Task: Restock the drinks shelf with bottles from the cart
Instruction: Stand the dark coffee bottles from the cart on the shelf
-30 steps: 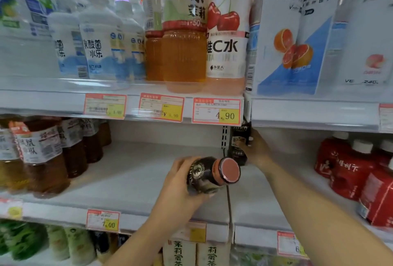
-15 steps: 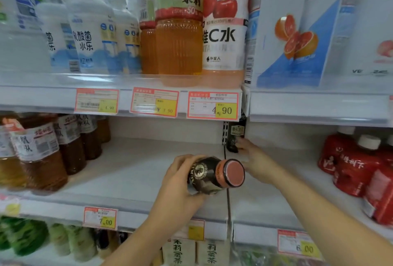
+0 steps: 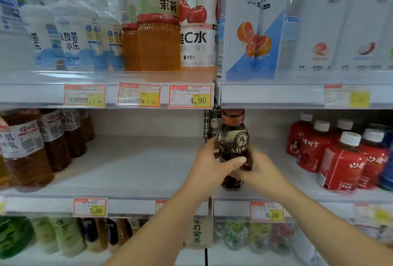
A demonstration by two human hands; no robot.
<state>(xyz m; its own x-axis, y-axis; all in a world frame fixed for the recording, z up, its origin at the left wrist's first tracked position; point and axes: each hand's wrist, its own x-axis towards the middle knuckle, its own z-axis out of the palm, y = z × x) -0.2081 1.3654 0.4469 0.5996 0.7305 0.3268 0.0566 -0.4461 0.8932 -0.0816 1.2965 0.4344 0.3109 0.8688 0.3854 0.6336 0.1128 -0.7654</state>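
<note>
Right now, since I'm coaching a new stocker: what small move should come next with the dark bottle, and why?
Probably ease it back and set it down before the matching bottle at the rear: the left hand and right hand grip the dark bottle upright, and white shelf surface shows around it.

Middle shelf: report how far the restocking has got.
Done: one dark bottle stands at the back by the upright. In hand: left hand and right hand grip a second dark bottle, upright. Left: the middle shelf is bare between the brown tea bottles and red bottles; the cart is out of view.
</note>
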